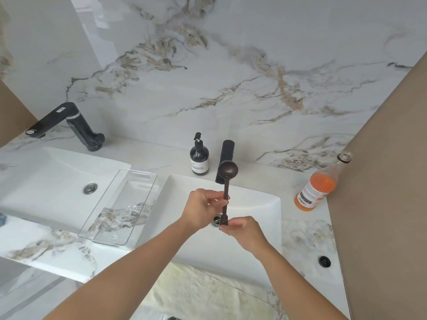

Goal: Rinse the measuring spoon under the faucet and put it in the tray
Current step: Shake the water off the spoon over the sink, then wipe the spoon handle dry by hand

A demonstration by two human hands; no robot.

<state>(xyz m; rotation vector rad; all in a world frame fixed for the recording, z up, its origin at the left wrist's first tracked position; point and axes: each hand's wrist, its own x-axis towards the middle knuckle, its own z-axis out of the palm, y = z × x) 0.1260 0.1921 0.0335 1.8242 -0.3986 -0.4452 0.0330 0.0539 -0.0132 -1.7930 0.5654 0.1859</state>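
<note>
Clear plastic makes up the tray (pixel 120 204), which sits on the marble counter between the two basins, partly overhanging the edge of the left sink (pixel 44 179); being see-through and light, it could probably be nudged or missed when the spoon comes over. The left hand (pixel 203 210) pinches the middle of the handle of the dark measuring spoon (pixel 226 188) between thumb and fingertips, and the right hand (pixel 242 229) closes on the flat lower end, so the spoon stands nearly upright above the right sink (pixel 265 204), its bowl in front of the black faucet (pixel 225 160). No water can be seen running. Both grips are narrow fingertip holds on a thin handle; once wet, it could slip and drop into the basin toward the drain. Opening the tap hard could splash off the bowl. Farther right, an uncapped bottle (pixel 316 188) of orange liquid stands near the rim, and a stray elbow could tip it.
</note>
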